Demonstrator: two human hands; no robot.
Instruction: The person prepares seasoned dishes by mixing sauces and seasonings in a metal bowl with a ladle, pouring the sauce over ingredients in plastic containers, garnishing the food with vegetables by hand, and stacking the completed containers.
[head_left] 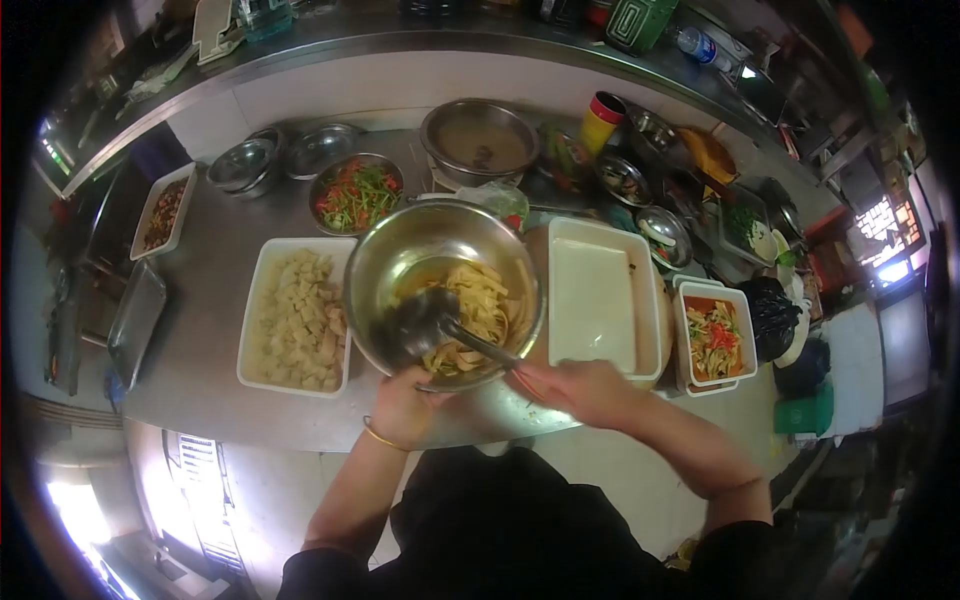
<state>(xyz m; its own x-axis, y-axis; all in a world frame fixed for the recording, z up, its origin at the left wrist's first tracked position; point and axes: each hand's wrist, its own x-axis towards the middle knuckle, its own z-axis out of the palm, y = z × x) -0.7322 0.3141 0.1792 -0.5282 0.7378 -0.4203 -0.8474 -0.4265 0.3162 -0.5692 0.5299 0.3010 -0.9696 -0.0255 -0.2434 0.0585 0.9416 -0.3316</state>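
Observation:
My left hand (pixel 402 405) grips the near rim of a large steel bowl (pixel 400 240), which is tilted at the table's front edge. Pale yellow strips (pixel 482 305) lie in the bowl's right half. My right hand (pixel 575 392) is closed round the handle of a metal ladle (pixel 425 320), whose head is inside the bowl, over the strips' left side. Left of the bowl is a white tray of pale cubes (pixel 300 325). To the right stands a white tray (pixel 598 300) with only a few small specks in it.
Behind the bowl are a bowl of red and green strips (pixel 358 195) and a basin of cloudy liquid (pixel 480 138). A white container of mixed food (pixel 714 340) stands at the right, a narrow tray (pixel 163 212) at the left. A shelf (pixel 400 50) runs along the back.

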